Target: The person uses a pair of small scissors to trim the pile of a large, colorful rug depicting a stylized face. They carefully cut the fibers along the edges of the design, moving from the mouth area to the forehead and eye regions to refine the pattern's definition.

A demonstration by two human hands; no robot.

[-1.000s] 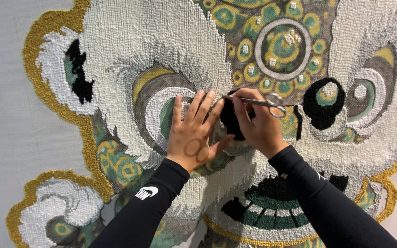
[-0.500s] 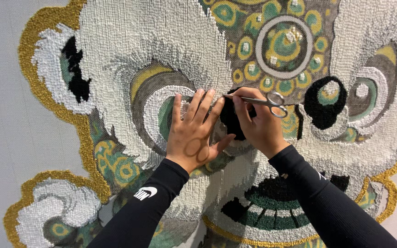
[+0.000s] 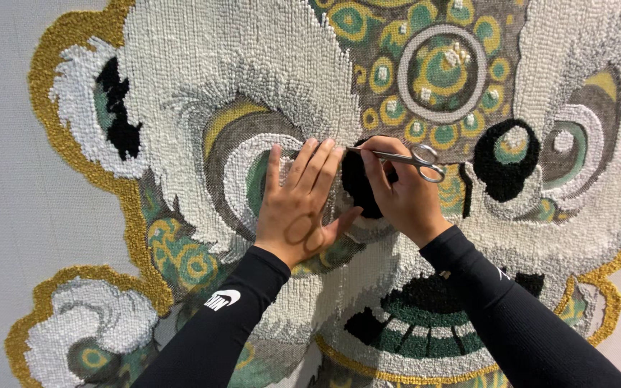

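Head view, looking down my two black-sleeved arms at a large tufted wool rug [image 3: 238,65] worked as a lion-dance face in white, grey, green, gold and black, stretched on pale grey backing cloth [image 3: 8,215].

My left hand [image 3: 300,205] is lying flat and open on the rug, fingers stretched out and close together, thumb spread to the right; it is gripping nothing and is pressing the pile just left of a black tufted oval patch [image 3: 357,187] near the middle of the face.

My right hand [image 3: 404,197] is curling closed around a pair of small silver metal scissors [image 3: 400,156]. The scissors are lying nearly level, the finger loops to the right above my knuckles and the thin blades pointing left, the tips reaching just beside my left fingertips at the far edge of the black patch. Whether the blades are parted I cannot tell.

To the right a second black tufted ring [image 3: 504,169] is surrounding a green and white centre. Farther off, a round medallion of green and gold circles [image 3: 443,68] is sitting above both hands. A gold looped border [image 3: 59,108] is edging the face on the left.
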